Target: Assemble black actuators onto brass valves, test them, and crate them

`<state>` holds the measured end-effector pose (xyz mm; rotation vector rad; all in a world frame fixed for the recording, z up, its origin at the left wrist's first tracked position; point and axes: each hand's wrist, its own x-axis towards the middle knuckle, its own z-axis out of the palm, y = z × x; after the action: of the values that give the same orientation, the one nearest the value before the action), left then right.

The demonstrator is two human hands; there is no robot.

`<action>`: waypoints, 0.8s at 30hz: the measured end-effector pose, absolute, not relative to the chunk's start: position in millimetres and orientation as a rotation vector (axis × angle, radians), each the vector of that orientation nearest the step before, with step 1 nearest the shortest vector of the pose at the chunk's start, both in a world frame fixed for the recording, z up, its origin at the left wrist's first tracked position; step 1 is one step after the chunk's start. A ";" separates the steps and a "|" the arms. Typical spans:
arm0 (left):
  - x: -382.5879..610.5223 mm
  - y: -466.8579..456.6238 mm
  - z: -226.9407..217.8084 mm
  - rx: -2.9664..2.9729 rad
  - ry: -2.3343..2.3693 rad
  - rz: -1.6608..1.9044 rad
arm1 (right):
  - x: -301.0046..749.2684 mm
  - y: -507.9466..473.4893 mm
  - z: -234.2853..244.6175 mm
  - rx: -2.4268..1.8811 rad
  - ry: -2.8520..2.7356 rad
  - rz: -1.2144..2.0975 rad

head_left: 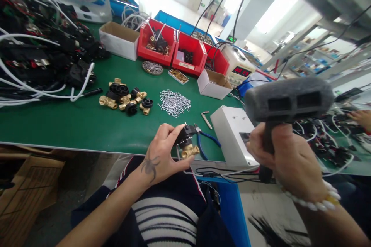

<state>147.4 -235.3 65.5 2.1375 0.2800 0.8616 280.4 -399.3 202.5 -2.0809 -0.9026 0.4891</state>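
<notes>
My left hand (165, 150) grips a brass valve fitting (189, 150) with a black plastic top (185, 134), at the front edge of the green bench. Its fingers wrap over the top and its thumb lies below the brass body. My right hand (284, 154) is raised at the right, closed around the dark handle of a grey mallet (290, 100) with rectangular recesses in its head. Blue-handled pliers (207, 142) lie just beside the held fitting. Farther back sit a pile of metal spring clips (174, 103) and several brass fittings with black caps (124, 98).
Red bins (188, 56), a white carton (119, 40) and a dish of pins (152, 68) line the back. A grey-white box (232, 135) stands right of the pliers. Wired black parts (43, 46) heap at left. Another person's hand (361, 117) shows at far right.
</notes>
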 end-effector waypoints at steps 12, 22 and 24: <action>148.8 -235.2 68.9 2.138 0.286 0.846 | 276.0 -390.5 198.3 -2.227 -1.004 0.635; 149.9 -234.5 70.9 2.138 0.275 0.847 | 275.1 -390.4 194.6 -2.227 -0.964 0.691; 149.8 -234.5 71.3 2.135 0.263 0.845 | 274.4 -389.4 190.0 -2.295 -1.087 0.775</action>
<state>149.8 -234.5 71.3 2.1354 0.2631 0.8450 274.4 -389.4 190.0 -2.2948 -1.0868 0.7754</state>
